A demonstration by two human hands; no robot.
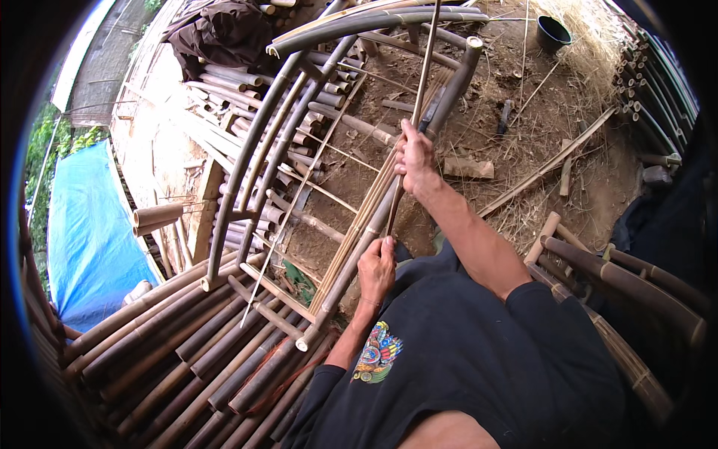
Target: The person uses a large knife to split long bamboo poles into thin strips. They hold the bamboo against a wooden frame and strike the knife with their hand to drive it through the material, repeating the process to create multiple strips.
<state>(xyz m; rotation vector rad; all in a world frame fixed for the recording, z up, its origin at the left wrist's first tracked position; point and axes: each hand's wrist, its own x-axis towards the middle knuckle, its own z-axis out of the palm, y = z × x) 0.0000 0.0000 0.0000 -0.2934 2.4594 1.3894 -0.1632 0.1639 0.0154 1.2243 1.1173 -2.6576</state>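
Observation:
My left hand [376, 268] is closed, thumb and fingers pinching the near end of a long dark bamboo strip [427, 63]. Farther up, my right hand [417, 161] wraps round the same strip. A narrow dark knife-like blade [431, 110] juts out past the right fingers, lying against the strip; its handle is hidden in the grip. Below both hands stands a bamboo frame [254, 157] with a curved back and thick poles. Several thin pale slats [359, 232] run side by side along its near rail [359, 258].
Cut bamboo poles [247, 355] lie stacked at lower left, with shorter pieces [232, 86] behind the frame. A black bucket [553, 34] stands at far right on the dirt floor. Another bamboo piece [621, 277] is at right. A blue tarp [97, 232] hangs at left.

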